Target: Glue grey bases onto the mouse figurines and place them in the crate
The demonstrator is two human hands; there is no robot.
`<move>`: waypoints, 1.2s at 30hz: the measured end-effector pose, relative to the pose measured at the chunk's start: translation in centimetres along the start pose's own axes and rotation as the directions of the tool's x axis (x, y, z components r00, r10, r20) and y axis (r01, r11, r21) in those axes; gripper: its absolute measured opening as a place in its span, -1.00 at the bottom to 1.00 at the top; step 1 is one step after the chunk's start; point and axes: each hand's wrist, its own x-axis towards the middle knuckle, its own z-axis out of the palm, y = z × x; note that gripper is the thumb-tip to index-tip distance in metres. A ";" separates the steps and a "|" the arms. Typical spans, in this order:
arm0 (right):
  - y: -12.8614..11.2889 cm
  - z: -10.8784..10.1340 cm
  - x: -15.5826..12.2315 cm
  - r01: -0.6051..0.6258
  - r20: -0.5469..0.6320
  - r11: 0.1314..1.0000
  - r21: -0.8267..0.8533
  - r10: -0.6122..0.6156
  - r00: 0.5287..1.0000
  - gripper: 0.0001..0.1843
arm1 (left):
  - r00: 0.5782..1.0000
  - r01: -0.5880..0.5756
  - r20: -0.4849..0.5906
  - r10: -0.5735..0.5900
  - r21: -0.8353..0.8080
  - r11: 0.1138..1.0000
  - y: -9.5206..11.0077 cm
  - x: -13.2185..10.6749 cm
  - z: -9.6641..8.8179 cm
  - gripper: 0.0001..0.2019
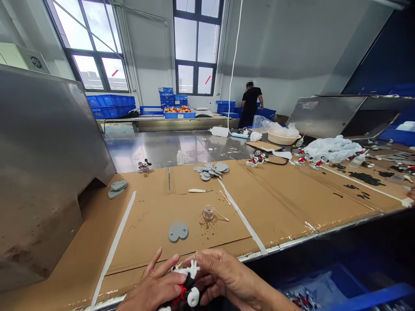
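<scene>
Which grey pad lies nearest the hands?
The single grey pad just beyond the left hand, beside the small clear cup; the others lie stacked farther back.

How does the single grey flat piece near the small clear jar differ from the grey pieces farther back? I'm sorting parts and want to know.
The single grey flat piece lies alone, flat on the brown cardboard sheet, close to the small clear jar. The far heap of grey flat pieces holds many, overlapping one another, near the cardboard's back edge. The single piece shows its whole lobed outline; those in the heap partly hide each other. Both are the same dull grey and thin.
</scene>
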 end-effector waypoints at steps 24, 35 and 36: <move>-3.6 1.0 3.1 0.052 -0.269 0.989 -0.140 -0.089 0.959 -0.56 | 0.474 0.879 0.285 -0.833 -0.206 0.429 1.4 6.0 -4.4 -0.54; -3.9 1.1 5.5 0.143 -0.254 0.976 -0.167 -0.182 0.950 -0.57 | 0.375 0.921 0.514 -0.772 -0.108 0.375 0.0 10.3 -5.4 -0.77; -4.0 1.1 5.5 0.145 -0.254 0.975 -0.169 -0.185 0.949 -0.56 | 0.380 0.919 0.513 -0.770 -0.114 0.378 -0.1 10.4 -5.4 -0.79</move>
